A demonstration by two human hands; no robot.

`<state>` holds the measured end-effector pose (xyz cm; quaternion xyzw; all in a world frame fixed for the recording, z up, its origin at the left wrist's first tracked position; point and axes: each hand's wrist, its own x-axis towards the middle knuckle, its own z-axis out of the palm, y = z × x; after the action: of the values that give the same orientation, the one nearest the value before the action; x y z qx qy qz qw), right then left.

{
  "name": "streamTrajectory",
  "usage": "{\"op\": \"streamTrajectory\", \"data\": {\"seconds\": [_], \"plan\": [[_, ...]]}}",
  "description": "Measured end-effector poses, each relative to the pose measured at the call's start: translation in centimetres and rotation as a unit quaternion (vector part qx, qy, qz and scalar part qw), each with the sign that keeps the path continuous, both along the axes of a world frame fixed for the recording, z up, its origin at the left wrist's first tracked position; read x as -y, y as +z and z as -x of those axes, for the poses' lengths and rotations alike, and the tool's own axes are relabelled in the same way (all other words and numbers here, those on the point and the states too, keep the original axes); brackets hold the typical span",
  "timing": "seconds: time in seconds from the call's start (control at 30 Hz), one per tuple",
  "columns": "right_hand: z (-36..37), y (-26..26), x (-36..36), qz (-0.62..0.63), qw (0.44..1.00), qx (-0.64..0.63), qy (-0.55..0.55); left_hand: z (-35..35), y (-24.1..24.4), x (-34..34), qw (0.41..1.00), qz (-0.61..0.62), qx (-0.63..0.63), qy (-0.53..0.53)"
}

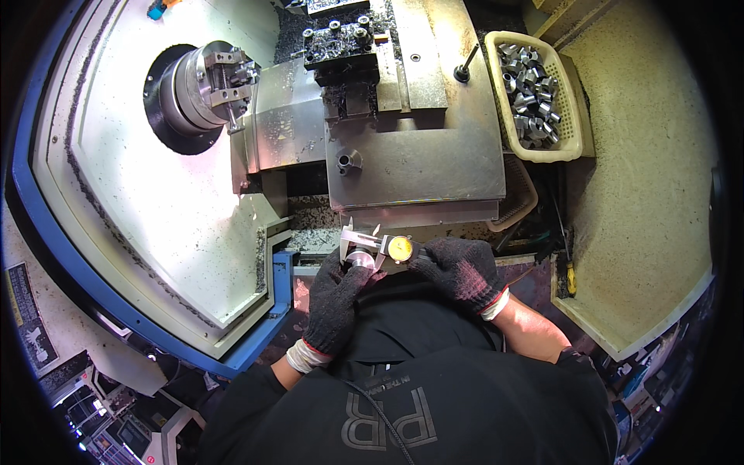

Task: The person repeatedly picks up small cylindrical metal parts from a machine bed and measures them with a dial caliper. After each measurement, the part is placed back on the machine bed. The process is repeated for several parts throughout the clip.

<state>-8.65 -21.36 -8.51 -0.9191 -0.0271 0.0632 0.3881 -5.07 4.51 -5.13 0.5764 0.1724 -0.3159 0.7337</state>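
My left hand [337, 302], in a black knit glove, grips a shiny round metal part [361, 257] in front of my body. A dial caliper [400, 248] with a yellow face lies across that part, one jaw on each side of it. Whether both jaws touch the metal I cannot tell. The caliper's right end is in my right hand [462, 273], gloved in black with a reddish patch on the back. Beyond my hands, another small machined metal part [348, 161] rests on the lathe's flat steel cover [418, 168].
At the upper left is the lathe chuck [200, 87], with jaws and a metal piece in it. A tool block [340, 43] covered in chips stands at the top. To the right, a cream plastic basket [572, 152] holds many metal parts. A yellow-handled screwdriver [571, 279] hangs near the right panel.
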Motion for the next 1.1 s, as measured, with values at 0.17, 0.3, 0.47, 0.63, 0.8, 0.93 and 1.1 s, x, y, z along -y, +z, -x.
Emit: {"op": "streamTrajectory", "data": {"seconds": [0.17, 0.3, 0.47, 0.63, 0.8, 0.93, 1.1], "plan": [[0.0, 0.1, 0.0, -0.003, 1.0, -0.005, 0.0, 0.5, -1.1, -0.3, 1.0, 0.006, -0.009, 0.02], [0.0, 0.3, 0.1, 0.005, 1.0, -0.025, 0.001, 0.5, -1.1, -0.4, 1.0, 0.004, 0.0, 0.014], [0.0, 0.3, 0.0, 0.001, 0.999, -0.032, -0.005, 0.3, -0.1, 0.4, 1.0, 0.01, 0.007, 0.027], [0.2, 0.3, 0.1, 0.0, 1.0, -0.03, -0.006, 0.4, -0.7, -0.1, 1.0, -0.003, 0.01, 0.009], [0.4, 0.3, 0.2, -0.01, 1.0, -0.019, -0.005, 0.5, -0.8, -0.3, 1.0, 0.001, 0.002, 0.005], [0.5, 0.2, 0.3, -0.004, 1.0, -0.02, -0.001, 0.2, -0.6, -0.5, 1.0, 0.014, 0.004, -0.014], [0.4, 0.5, 0.6, 0.013, 1.0, -0.022, 0.011, -0.3, 0.0, -0.4, 0.999, 0.0, 0.004, -0.051]]}}
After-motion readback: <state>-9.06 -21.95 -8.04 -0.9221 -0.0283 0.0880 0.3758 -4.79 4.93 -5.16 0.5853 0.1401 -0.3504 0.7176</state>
